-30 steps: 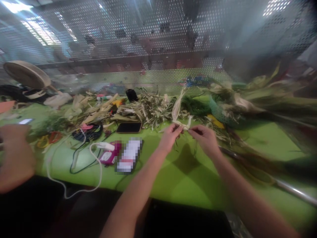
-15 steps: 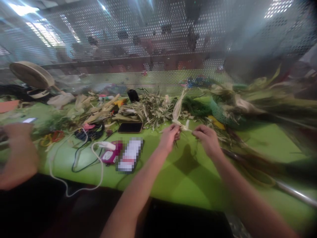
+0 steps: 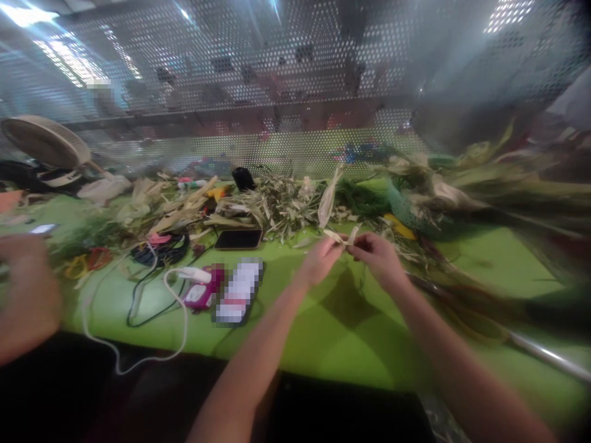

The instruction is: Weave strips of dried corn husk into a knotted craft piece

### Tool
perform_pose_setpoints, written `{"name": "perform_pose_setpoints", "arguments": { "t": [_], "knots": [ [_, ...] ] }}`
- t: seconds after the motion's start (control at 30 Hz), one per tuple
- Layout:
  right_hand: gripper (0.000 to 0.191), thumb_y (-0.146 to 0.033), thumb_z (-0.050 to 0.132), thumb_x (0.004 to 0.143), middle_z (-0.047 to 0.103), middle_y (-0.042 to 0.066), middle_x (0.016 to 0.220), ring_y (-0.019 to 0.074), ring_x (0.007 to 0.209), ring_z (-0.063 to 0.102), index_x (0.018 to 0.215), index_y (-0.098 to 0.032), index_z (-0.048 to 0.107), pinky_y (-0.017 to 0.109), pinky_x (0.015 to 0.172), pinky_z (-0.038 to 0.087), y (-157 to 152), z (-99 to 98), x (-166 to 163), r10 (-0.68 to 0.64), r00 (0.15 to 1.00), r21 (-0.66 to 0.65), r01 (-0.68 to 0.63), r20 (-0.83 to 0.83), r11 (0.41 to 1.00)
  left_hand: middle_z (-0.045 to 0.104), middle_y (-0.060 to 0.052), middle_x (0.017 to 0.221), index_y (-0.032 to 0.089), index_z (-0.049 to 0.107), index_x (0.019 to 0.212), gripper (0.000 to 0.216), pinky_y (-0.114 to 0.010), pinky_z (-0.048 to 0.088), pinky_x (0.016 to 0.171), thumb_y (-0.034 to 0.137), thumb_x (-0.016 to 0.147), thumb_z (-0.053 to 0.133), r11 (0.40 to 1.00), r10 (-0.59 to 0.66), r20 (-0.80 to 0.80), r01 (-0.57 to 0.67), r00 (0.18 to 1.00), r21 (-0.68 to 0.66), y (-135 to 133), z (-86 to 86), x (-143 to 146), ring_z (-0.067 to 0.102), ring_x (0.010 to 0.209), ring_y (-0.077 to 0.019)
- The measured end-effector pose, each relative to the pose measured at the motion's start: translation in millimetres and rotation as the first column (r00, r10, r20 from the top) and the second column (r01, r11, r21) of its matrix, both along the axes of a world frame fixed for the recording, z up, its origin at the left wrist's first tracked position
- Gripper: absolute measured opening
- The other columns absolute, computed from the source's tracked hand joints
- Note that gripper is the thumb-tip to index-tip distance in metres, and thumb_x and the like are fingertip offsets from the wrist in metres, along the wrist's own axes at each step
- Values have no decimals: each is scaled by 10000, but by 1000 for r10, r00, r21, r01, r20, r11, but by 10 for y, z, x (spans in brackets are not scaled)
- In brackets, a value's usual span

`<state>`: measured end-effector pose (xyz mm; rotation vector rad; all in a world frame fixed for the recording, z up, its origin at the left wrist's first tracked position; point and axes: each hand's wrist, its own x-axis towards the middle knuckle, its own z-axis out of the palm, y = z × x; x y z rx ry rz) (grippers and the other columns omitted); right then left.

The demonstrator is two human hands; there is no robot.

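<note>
My left hand [image 3: 318, 261] and my right hand [image 3: 379, 258] meet above the green table [image 3: 351, 326], both pinched on a pale dried husk strip [image 3: 340, 237]. The strip's long end [image 3: 327, 203] rises up and back from my fingers. A heap of dried leaves and husks [image 3: 272, 206] lies just behind my hands.
A black phone [image 3: 238, 239], a pink device with a white cable [image 3: 201, 292], black cords [image 3: 159, 249] and coloured bands [image 3: 80, 263] lie at the left. Another person's arm [image 3: 25, 289] is at the far left. Green netting and long leaves [image 3: 438, 197] pile at the right. A perforated metal screen [image 3: 295, 92] stands behind.
My hands have come closer together on the strip, the right one moving left. The view has shifted slightly.
</note>
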<state>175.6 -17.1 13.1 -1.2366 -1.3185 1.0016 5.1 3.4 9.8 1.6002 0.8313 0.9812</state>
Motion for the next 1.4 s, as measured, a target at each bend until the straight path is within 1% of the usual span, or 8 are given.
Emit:
{"name": "perform_pose_setpoints", "arguments": {
  "t": [0.2, 0.6, 0.7, 0.8, 0.9, 1.23, 1.33, 1.4],
  "knots": [
    [294, -472, 709, 730, 575, -8, 648, 133, 595, 475, 738, -183, 655, 263, 555, 362, -28, 40, 18, -21, 998, -19, 22, 57, 1000, 627, -52, 891, 173, 640, 1017, 260, -295, 449, 794, 381, 932, 508, 1000, -9, -56, 9, 998, -8, 11, -41, 23, 553, 821, -173],
    [277, -372, 641, 789, 437, -36, 597, 128, 583, 396, 606, -203, 520, 272, 573, 322, -9, 17, 108, -218, 970, 139, 203, 107, 969, 674, -90, 1191, 208, 656, 1184, 360, -404, 400, 1075, 420, 942, 496, 988, -152, -69, 153, 986, 10, 12, -9, 22, 589, 1141, -249],
    [190, -384, 677, 779, 563, -8, 739, 150, 659, 497, 802, -199, 642, 278, 619, 393, 16, 22, 148, -208, 964, 209, 172, 166, 963, 670, -90, 1197, 193, 643, 1183, 358, -391, 417, 1050, 411, 950, 478, 989, -127, -152, 136, 980, 53, 18, -24, 27, 596, 1110, -240],
    [305, -393, 717, 776, 648, 55, 1028, 219, 918, 591, 1035, -232, 698, 340, 800, 460, 33, 26, 174, -186, 928, 334, 71, 324, 940, 682, -92, 1123, 172, 644, 1112, 302, -381, 452, 983, 365, 947, 480, 987, -71, -250, 103, 966, 119, 18, -53, 47, 606, 1034, -230],
    [157, -379, 692, 824, 673, 67, 1026, 245, 1017, 597, 881, -238, 731, 380, 899, 447, 30, 18, 161, -144, 893, 382, -34, 427, 924, 686, -88, 1030, 158, 641, 1029, 238, -356, 480, 886, 316, 932, 493, 982, -71, -285, 117, 956, 149, 5, -82, 82, 609, 927, -209],
    [122, -282, 723, 764, 664, 28, 815, 208, 849, 612, 681, -220, 659, 358, 821, 458, 21, 14, 75, -128, 964, 374, 33, 232, 927, 699, -77, 938, 162, 668, 903, 177, -352, 460, 902, 303, 889, 561, 964, -265, -179, 266, 947, -21, -46, -174, 166, 613, 889, -195],
    [124, -339, 704, 791, 673, 40, 929, 206, 886, 602, 843, -226, 701, 350, 824, 460, 21, 27, 105, -162, 970, 332, 94, 182, 939, 684, -63, 931, 165, 665, 942, 189, -320, 439, 882, 327, 886, 585, 975, -216, -77, 210, 973, -72, -50, -145, 164, 595, 894, -181],
    [280, -397, 694, 806, 665, 48, 1026, 200, 900, 594, 1034, -234, 682, 333, 801, 466, 26, 32, 137, -203, 972, 286, 162, 121, 944, 647, -37, 859, 168, 651, 953, 225, -281, 424, 797, 376, 886, 598, 985, -124, 7, 125, 992, -117, -37, -135, 149, 561, 815, -150]
  ]
}}
